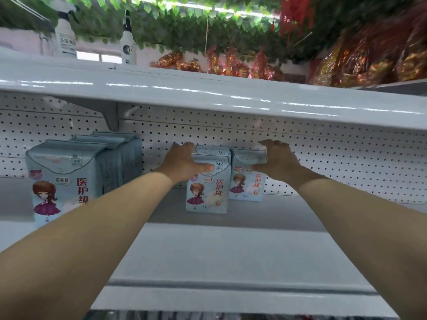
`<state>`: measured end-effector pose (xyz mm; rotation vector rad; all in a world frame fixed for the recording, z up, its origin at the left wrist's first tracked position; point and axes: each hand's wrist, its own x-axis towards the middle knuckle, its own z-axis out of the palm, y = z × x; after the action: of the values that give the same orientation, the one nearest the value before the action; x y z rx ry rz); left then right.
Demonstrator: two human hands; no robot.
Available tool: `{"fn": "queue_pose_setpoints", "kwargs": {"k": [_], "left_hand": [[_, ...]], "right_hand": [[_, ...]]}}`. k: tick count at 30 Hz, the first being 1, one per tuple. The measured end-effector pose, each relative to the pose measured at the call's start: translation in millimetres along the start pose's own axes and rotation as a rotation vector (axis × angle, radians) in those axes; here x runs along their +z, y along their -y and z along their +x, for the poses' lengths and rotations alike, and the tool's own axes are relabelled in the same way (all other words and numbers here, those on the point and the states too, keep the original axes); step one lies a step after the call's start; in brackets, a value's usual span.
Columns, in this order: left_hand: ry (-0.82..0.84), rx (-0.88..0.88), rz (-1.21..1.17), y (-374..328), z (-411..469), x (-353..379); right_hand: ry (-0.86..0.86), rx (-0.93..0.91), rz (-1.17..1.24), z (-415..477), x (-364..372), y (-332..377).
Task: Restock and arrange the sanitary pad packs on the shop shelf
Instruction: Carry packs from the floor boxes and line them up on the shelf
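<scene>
Two pale blue sanitary pad packs with a cartoon girl stand upright in the middle of the white shelf (231,229). My left hand (182,162) grips the top left of the front pack (208,192), thumb across its face. A second pack top shows just behind it. My right hand (275,158) grips the top of the right pack (246,183), which stands slightly further back. A larger pack (62,181) of the same brand stands at the left, with a grey-blue pack (120,162) behind it.
A white pegboard back wall (323,153) closes the shelf. The upper shelf (208,93) overhangs just above my hands and carries spray bottles (65,33) and red-gold foil decorations (231,63). Bare shelf lies right of the packs.
</scene>
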<state>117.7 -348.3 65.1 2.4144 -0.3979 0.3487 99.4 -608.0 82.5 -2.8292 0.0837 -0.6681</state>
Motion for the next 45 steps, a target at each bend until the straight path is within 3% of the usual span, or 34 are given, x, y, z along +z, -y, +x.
{"fn": "queue_pose_setpoints", "kwargs": {"k": [5,18,34,45], "left_hand": [[-0.118,0.031,0.007,-29.8,-26.3,-7.9],[0.003,0.093,-0.107,-126.6,-149.8,38.8],[0.192,0.16,-0.205,-325.9,-354.3,154.7],[0.356,0.174,-0.218,-433.2,-428.3,258.8]], "right_hand": [[0.015,0.048,-0.028,-53.9,-38.5,3.5],[0.006,0.259,0.051,-225.3,-114.5,-39.9],[-0.008,0.431,0.039,-471.8,-231.8,-201.2],[-0.024,0.661,0.078,-580.9,-261.3,-330.1]]}}
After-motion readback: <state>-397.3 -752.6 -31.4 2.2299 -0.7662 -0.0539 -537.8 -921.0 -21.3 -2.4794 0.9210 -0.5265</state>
